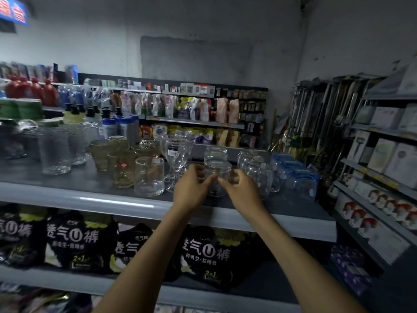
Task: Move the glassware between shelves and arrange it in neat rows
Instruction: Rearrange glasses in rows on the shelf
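Two bare arms reach forward from the 6 o'clock edge of the view to a grey shop shelf (90, 197) crowded with glassware. At the centre, the left hand (191, 190) and the right hand (242, 193) hold one small clear glass (217, 175) between them. The left hand's fingers and thumb curl round its 9 o'clock side, and the right hand's curl round its 3 o'clock side. The glass stands straight, not tilted, near the shelf's front edge; whether it rests on the shelf or is lifted just off it cannot be told. Directly behind it, at 12 o'clock, stands a second glass of the same kind (215, 153). At its 9 o'clock, just beside the left hand, is a stemmed goblet (177, 150). Further along are a plain clear tumbler (149, 179) and a yellow-tinted glass (123, 168), with a tall textured glass (54, 152) well apart toward 10 o'clock. At 3 o'clock, just beyond the right hand, sits a row of clear mugs (259, 172), with blue-tinted mugs (297, 179) past them. On the shelf below, from 6 to 8 o'clock, stand black packs (74, 240) with white print.
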Motion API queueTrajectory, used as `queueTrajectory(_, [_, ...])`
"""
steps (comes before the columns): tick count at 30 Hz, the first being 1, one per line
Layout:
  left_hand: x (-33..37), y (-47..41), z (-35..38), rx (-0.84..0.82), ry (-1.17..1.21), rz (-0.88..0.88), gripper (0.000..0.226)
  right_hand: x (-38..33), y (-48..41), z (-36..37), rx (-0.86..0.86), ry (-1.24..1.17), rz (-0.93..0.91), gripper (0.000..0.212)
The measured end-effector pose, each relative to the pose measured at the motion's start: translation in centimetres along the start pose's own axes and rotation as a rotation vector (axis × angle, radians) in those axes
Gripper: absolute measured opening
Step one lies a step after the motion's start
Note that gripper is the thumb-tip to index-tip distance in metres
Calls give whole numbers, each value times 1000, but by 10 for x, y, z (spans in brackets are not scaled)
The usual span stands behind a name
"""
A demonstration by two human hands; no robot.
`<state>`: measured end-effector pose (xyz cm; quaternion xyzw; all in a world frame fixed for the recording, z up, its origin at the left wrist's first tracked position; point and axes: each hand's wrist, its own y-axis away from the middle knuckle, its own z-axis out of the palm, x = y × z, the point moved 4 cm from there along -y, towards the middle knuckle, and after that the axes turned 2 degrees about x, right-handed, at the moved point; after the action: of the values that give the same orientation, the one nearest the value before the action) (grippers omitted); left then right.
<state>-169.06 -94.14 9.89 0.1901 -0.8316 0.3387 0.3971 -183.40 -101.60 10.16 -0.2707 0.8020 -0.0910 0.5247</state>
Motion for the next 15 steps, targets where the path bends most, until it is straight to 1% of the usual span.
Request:
queueTrajectory(7, [-2, -2, 5, 6, -71, 17, 51, 15, -11, 8, -6, -38, 16, 21])
queueTrajectory(15, [-2, -4, 7, -23, -124, -23, 63, 15, -12, 12, 20, 12, 38, 21])
